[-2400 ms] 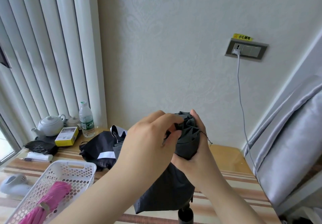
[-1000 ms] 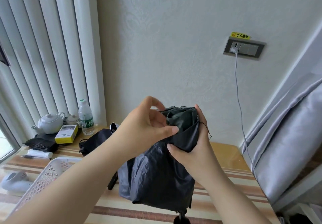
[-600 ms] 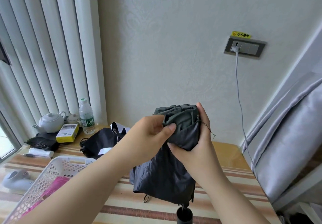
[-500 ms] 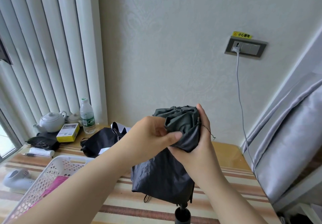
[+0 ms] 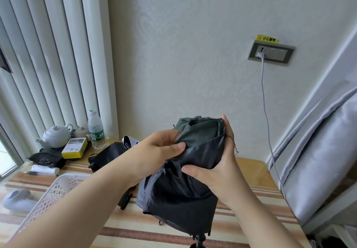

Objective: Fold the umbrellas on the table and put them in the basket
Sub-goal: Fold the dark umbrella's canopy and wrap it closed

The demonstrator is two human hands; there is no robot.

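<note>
— Umbrella (image 5: 179, 193) first: how does it look?
— Dark, nearly black fabric, collapsed and bunched, held upright in the lower middle of the frame above the counter (image 5: 249, 166). The top is gathered into greyish-green folds, the loose canopy hangs crumpled below, and its handle end just shows at the bottom edge.

— And the fingers?
— The right hand (image 5: 218, 162) wraps the upper part from the right: fingers curled round the back of the bundle, thumb pressed across the front. The left hand (image 5: 160, 149) comes in from the left and pinches a fold at the top, thumb over the fabric and fingers curled behind it. Both are closed on cloth, none spread.

— Where is the basket?
— A white perforated basket (image 5: 52, 191) sits at the lower left, partly hidden by the left forearm; I cannot tell what is inside it.

— What else is around?
— Behind the left hand lies a second black umbrella (image 5: 108, 153) on the counter. Further to the left stand a white teapot (image 5: 56, 135), a water bottle (image 5: 96, 130), a yellow box (image 5: 74, 148), and a pen (image 5: 36, 173) beside a white roll. A pale grey object (image 5: 17, 201) rests at the far left edge. A wall socket (image 5: 270, 52) with a cable (image 5: 265, 103) plugged in is at the upper right.
</note>
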